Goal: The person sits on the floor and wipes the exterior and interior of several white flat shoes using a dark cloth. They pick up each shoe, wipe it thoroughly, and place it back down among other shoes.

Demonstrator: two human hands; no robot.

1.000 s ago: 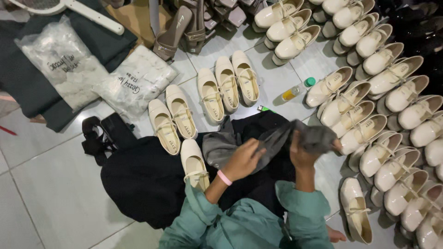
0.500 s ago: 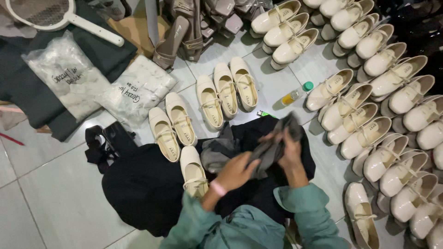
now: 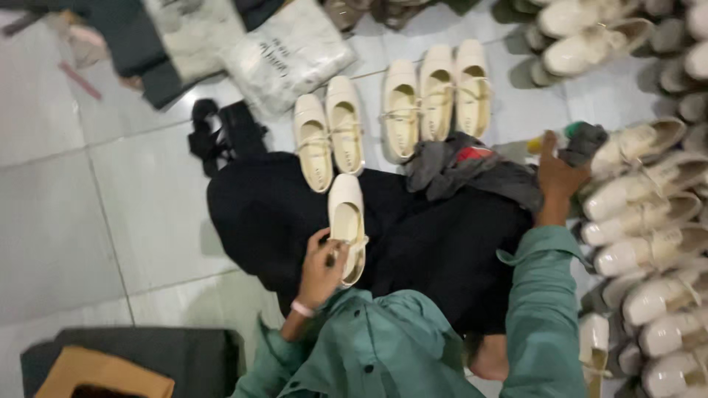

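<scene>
Lower left of the frame: a brown box [image 3: 103,377] sits on a dark case [image 3: 147,354]; we cannot see into either.

Upper left: dark cloth and a clear plastic bag [image 3: 287,53] with something white inside, closed as far as we can tell. A black strap [image 3: 221,133] lies below it on the tile floor [image 3: 74,191].

Centre: five cream shoes stand in a row, two [image 3: 330,129] at centre left and three [image 3: 436,96] beside them. One single cream shoe [image 3: 347,225] rests on our black-clad lap [image 3: 413,228], toe toward the row. Our left hand [image 3: 321,271] is at its heel, fingers curled narrow and touching the rim and strap; whether they fully grip it, we cannot tell.

Judgement: to lift this shoe cleanly, pinch the heel wall rather than the thin strap, and keep it level so it does not slide down the lap.

Right of centre: a grey cloth [image 3: 464,169] lies crumpled on the lap's far edge. Our right hand [image 3: 558,171] holds a dark rag [image 3: 584,141], fingers closed on it, thumb up.

Far right: rows of cream shoes [image 3: 649,221] packed close, touching one another, running from top to bottom edge.
</scene>
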